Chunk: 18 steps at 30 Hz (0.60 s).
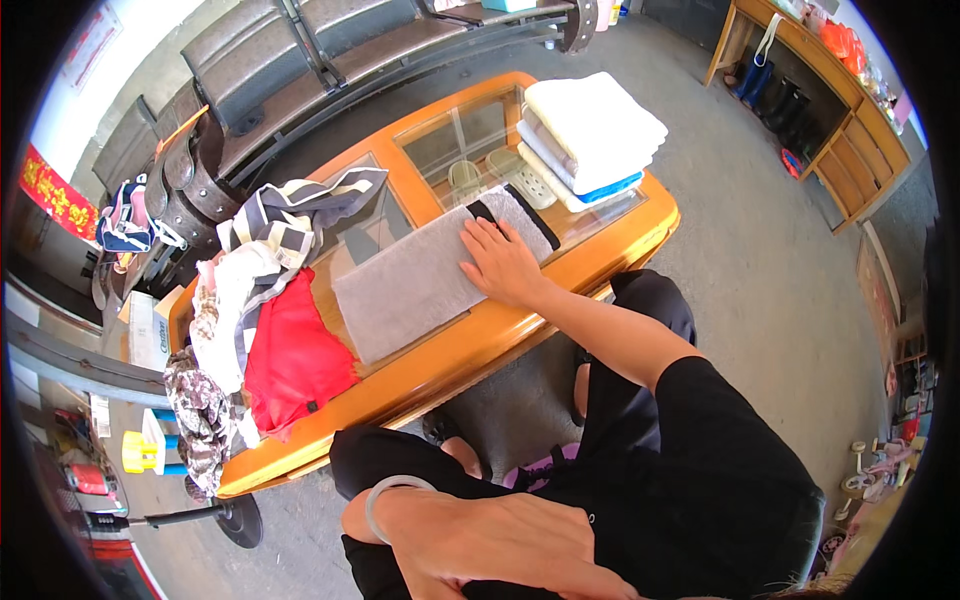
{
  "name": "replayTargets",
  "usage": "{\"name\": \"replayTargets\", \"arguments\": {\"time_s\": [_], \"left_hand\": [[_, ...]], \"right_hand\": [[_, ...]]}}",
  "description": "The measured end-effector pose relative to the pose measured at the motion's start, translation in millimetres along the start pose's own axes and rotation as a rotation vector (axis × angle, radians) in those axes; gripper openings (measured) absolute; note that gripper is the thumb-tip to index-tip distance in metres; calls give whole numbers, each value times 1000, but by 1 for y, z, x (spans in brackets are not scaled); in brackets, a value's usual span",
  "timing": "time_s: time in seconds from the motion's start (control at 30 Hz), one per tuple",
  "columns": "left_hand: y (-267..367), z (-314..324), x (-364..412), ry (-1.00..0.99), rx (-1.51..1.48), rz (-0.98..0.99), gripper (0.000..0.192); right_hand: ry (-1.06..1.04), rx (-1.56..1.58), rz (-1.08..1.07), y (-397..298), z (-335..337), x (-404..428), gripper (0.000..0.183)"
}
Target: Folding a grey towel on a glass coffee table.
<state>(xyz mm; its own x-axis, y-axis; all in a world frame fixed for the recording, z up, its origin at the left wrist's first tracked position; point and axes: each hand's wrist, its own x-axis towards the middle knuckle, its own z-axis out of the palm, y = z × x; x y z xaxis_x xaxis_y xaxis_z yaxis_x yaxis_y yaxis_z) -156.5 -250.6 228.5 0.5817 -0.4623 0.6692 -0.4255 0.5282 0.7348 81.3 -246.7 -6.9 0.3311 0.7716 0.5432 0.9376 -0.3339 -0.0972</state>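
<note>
A grey towel [420, 277] with black bands at its right end lies folded in a long strip on the glass-topped wooden coffee table [405, 382]. My right hand [499, 259] rests flat on it near those bands, palm down. My left hand [510, 540], a pale bangle at its wrist, is raised close to the camera over my lap; its fingertips are cut off by the lower edge, and whether it holds anything is hidden. A stack of folded towels [592, 135], white, cream, grey and blue, stands at the table's right end. Red cloth [296, 360] lies left of the grey towel.
A checked cloth [285, 225], white cloth and patterned cloth [199, 412] are heaped at the table's left end. Metal bench seats [255, 67] run behind it. Clogs [525, 180] show through the glass. A yellow, white and blue stool [150, 446] stands left; a wooden desk [862, 150] stands right.
</note>
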Motion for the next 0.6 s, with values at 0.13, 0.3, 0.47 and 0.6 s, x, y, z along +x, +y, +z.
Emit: {"name": "replayTargets", "arguments": {"time_s": [0.13, 0.3, 0.47, 0.6], "left_hand": [[-1, -2, -4, -26, 43, 41, 51], [1, -4, -5, -34, 70, 65, 48], [-3, -4, -8, -20, 106, 136, 46], [2, -7, -8, -48, 107, 133, 46]], "right_hand": [[-36, -5, 5, -3, -2, 1, 50], [-47, -12, 12, 0, 0, 0, 50], [-68, 7, 21, 0, 2, 1, 50], [-66, 16, 21, -1, 0, 1, 50]]}}
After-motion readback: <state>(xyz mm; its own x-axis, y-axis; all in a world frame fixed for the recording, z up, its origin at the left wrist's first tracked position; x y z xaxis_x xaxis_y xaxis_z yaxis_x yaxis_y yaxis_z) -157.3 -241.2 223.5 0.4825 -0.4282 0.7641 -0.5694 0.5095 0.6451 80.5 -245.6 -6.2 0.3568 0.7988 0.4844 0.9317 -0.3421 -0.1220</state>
